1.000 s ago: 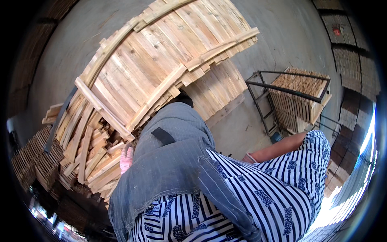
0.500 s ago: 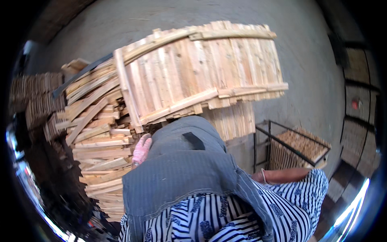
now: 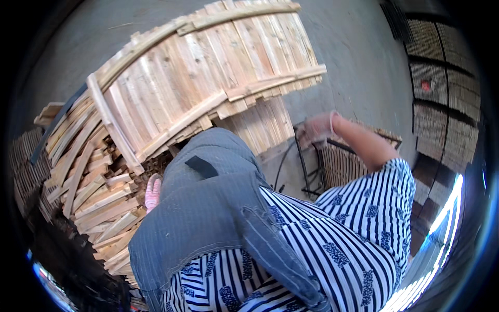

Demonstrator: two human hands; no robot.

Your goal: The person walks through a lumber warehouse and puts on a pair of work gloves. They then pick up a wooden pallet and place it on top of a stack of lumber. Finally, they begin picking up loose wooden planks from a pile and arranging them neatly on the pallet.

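Smooth grey floor | left pink-gloved hand: fingers extended beside pale wooden slats | right hand: blurred, grip unclear, by black metal frame

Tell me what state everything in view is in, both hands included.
Left hand: pink-gloved, fingers extended, partly behind apron.
Right hand: blurred, at black metal frame, grip unclear.
Wooden slats: laid side by side, strips on top.
Loose wood pieces: heaped, jumbled.
Apron: worn, creased.
Black metal frame: standing, partly hidden.
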